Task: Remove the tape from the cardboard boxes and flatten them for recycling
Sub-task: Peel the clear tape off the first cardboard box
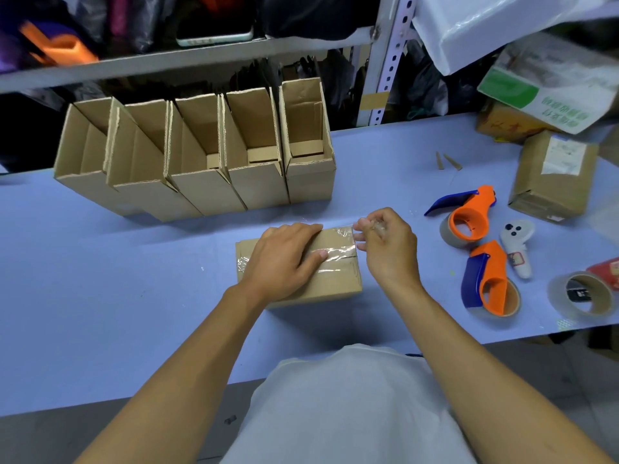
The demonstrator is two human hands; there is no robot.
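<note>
1. Cardboard box (338,283) is lying closed on the blue desk (117,296), near the front edge.
2. Left hand (284,259) is pressing flat on the box top, fingers spread.
3. Right hand (388,242) is pinching the clear tape (345,234) at the box's right end.
4. Five open boxes (201,155) are standing in a row behind it.
</note>
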